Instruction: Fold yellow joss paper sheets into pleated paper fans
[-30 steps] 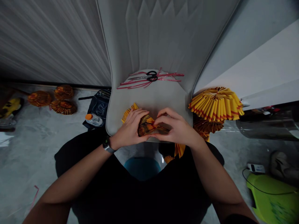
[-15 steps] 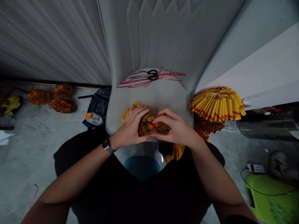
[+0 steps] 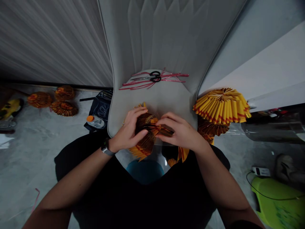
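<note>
Between my hands, over the front of the grey chair (image 3: 171,100), is a pleated paper fan (image 3: 147,141) in gold, orange and black. My left hand (image 3: 132,128) curves over its left side, thumb lying across the folds and fingers along the far edge. With thumb and fingertips, my right hand (image 3: 177,128) pinches the gathered middle of the folds. Part of the paper is hidden behind both hands. Farther back on the seat, black-handled scissors (image 3: 155,76) rest on several red plastic strips (image 3: 135,84).
Yellow pleated paper (image 3: 221,106) is stacked right of the chair. Several round pleated pieces (image 3: 64,108) sit on the floor at left, near a dark bag (image 3: 101,106) and an orange-capped bottle (image 3: 95,121). A green stool (image 3: 274,194) stands at lower right, a cable across it.
My left hand has shifted slightly left and its thumb has lifted onto the folds. The pleated paper has spread out toward me below that hand. My right hand keeps its pinch.
</note>
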Motion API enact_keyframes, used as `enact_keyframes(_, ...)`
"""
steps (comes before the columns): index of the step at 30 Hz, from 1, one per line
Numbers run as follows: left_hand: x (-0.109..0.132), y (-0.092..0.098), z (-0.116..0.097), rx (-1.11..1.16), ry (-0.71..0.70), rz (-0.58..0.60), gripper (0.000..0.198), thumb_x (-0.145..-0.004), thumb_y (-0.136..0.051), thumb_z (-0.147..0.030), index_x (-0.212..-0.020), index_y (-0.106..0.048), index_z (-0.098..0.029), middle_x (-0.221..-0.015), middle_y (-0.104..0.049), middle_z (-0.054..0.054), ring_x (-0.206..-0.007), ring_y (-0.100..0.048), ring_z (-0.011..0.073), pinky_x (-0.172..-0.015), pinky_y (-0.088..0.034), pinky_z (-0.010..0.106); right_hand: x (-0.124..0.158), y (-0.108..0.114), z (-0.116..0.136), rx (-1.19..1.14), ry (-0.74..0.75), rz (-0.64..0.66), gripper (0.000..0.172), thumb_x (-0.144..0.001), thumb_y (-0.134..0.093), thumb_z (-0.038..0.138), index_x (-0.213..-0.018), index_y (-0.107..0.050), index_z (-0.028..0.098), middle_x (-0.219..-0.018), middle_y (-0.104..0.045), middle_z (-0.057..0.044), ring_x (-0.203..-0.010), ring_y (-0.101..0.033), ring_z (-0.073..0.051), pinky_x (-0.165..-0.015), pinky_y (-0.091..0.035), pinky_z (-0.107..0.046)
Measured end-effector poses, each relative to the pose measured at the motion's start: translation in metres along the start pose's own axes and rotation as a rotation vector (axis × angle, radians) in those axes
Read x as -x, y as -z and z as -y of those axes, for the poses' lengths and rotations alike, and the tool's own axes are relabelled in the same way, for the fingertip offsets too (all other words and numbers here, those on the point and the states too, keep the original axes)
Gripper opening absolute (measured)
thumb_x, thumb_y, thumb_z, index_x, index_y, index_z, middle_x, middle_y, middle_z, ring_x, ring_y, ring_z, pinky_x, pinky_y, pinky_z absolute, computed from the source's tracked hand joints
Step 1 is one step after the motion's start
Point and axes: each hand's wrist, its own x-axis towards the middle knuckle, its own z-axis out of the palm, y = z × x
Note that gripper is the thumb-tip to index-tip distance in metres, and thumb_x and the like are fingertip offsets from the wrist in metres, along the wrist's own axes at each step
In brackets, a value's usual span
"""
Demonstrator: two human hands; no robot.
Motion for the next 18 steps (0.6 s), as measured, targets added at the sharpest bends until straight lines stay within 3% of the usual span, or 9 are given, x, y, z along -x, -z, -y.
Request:
enact_keyframes(3, -0.002, 0.007, -0.001, 0.001, 0.066, -0.006, 0.040, -0.111, -0.042, -0.038, -0.149, -0.046, -0.026, -0.152, -0.051, 0.016, -0.146, -0.046, 0.0306, -0.123, -0.037, 0.058, 0.000, 0.000, 0.000, -0.002, 0.010, 0.005, 0.025, -0.094, -0.075, 0.034, -0.117, -0.069, 0.025, -0.115, -0.066, -0.008, -0.103, -0.070, -0.022, -0.093, -0.059, -0.037)
enact_keyframes(6, -0.004, 0.013, 0.000, -0.002, 0.111, 0.017, 0.033, -0.111, -0.045, -0.035, -0.140, -0.055, -0.025, -0.149, -0.054, 0.014, -0.145, -0.048, 0.0291, -0.124, -0.037, 0.055, 0.000, 0.000, -0.001, -0.011, 0.038, -0.014, 0.026, -0.094, -0.077, 0.033, -0.117, -0.068, 0.024, -0.114, -0.066, -0.008, -0.100, -0.070, -0.021, -0.092, -0.060, -0.036)
enact_keyframes(18, -0.014, 0.031, 0.007, 0.021, 0.102, 0.116, 0.045, -0.101, -0.069, -0.040, -0.141, -0.057, -0.025, -0.148, -0.055, 0.013, -0.144, -0.051, 0.0290, -0.125, -0.039, 0.052, -0.002, -0.001, 0.000, -0.025, 0.045, -0.011, 0.025, -0.094, -0.076, 0.031, -0.116, -0.068, 0.024, -0.115, -0.065, -0.008, -0.100, -0.071, -0.021, -0.090, -0.060, -0.034)
